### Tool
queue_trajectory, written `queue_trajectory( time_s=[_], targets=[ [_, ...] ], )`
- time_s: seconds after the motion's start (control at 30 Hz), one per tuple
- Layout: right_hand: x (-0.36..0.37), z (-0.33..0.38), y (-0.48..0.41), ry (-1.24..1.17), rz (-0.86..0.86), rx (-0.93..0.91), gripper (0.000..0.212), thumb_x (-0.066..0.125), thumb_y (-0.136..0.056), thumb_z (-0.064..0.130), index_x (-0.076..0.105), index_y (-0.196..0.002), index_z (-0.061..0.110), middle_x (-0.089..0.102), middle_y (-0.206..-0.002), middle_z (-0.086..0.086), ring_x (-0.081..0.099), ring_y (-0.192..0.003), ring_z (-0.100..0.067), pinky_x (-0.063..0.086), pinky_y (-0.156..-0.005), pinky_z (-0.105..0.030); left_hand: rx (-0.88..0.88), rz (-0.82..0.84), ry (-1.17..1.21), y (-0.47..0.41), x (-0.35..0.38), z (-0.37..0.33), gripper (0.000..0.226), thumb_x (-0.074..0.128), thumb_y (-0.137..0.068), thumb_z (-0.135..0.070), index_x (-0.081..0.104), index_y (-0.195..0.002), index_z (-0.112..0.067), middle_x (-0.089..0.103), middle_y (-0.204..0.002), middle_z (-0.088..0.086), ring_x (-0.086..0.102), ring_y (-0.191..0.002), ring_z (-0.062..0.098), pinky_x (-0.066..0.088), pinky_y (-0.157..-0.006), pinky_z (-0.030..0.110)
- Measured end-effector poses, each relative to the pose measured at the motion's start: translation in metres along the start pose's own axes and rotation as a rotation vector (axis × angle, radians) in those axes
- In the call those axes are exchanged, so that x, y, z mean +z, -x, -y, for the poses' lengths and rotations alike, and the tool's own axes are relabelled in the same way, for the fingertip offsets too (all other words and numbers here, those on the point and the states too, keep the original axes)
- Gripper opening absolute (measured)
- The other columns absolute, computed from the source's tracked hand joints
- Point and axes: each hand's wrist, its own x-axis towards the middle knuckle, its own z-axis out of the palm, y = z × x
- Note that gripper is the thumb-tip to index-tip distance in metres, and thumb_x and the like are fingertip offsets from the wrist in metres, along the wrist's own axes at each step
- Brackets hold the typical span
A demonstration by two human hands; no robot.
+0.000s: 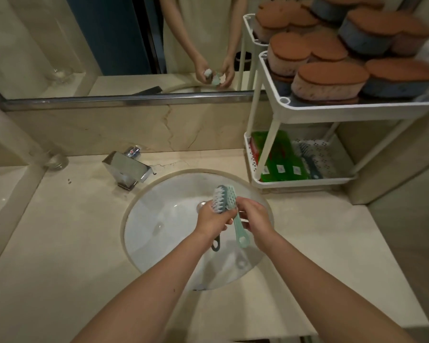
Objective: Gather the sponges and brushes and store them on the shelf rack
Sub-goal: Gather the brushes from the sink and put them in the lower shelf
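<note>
Holding one brush each, both hands are positioned over the sink (pixel 164 219). The left hand (pixel 212 220) grasps the grey brush (pixel 219 199) around its neck, white bristles facing left; the handle end projects below the palm. The right hand (pixel 254 216) grasps the green brush (pixel 238 229) just below its head, with the handle hanging down between the two hands. The two brush heads stand upright, side by side and touching. The shelf rack (pixel 357 111) stands on the countertop (pixel 60 243) to the right of the sink. Its upper tier carries sponges (pixel 330 79), packed closely. Its lower tier carries green packs (pixel 280 154) and another brush (pixel 310 162). The tap (pixel 126 169) stands behind the sink on the left.
</note>
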Motion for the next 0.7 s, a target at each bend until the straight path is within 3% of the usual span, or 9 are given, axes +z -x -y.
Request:
queue_trajectory(
  time_s=[0.13,0.27,0.37,0.53,0.7],
  targets=[
    [-0.041,0.007,0.004,-0.024,0.051,-0.028,0.013,0.067,-0.087,0.023,0.077,-0.079,0.018,0.074,-0.081,-0.007,0.066,-0.073,-0.02,0.051,-0.069,-0.032,0.029,0.034,-0.054,0.017,0.039,-0.003,0.017,0.071,-0.08,-0.007,0.065,-0.096,-0.009,0.066,-0.073,0.006,0.057,-0.059,0.015,0.043,-0.051,0.024],
    [-0.084,0.011,0.008,-0.021,0.067,-0.057,0.016,0.066,-0.09,0.022,0.075,-0.092,0.009,0.075,-0.086,-0.012,0.066,-0.072,-0.019,0.054,-0.065,-0.027,0.005,0.04,-0.048,0.028,0.08,-0.008,0.022,0.069,-0.08,-0.004,0.065,-0.102,-0.004,0.068,-0.078,0.009,0.058,-0.059,0.016,0.042,-0.049,0.023],
    [-0.112,0.017,0.006,-0.034,0.011,-0.046,0.021,0.063,-0.092,0.025,0.072,-0.097,0.005,0.074,-0.093,-0.014,0.069,-0.081,-0.026,0.056,-0.079,-0.038,-0.019,0.057,-0.032,0.031,0.108,-0.016,0.025,0.067,-0.081,-0.005,0.064,-0.106,-0.007,0.068,-0.081,0.009,0.058,-0.06,0.015,0.041,-0.048,0.022],
    [-0.152,0.035,-0.005,-0.066,-0.168,-0.057,0.02,0.06,-0.095,0.031,0.068,-0.096,0.013,0.073,-0.09,-0.007,0.068,-0.07,-0.016,0.053,-0.058,-0.025,-0.067,0.124,-0.036,0.03,0.147,-0.035,0.021,0.069,-0.083,-0.015,0.059,-0.102,-0.015,0.062,-0.072,0.004,0.052,-0.053,0.011,0.044,-0.045,0.019],
    [-0.182,0.06,-0.02,-0.047,-0.244,-0.03,0.016,0.05,-0.099,0.029,0.06,-0.108,0.02,0.066,-0.097,-0.007,0.063,-0.071,-0.017,0.051,-0.059,-0.028,-0.076,0.146,0.031,0.021,0.173,-0.061,0.016,0.056,-0.088,-0.011,0.055,-0.104,-0.009,0.056,-0.07,0.01,0.05,-0.053,0.015,0.044,-0.051,0.027]
  ],
)
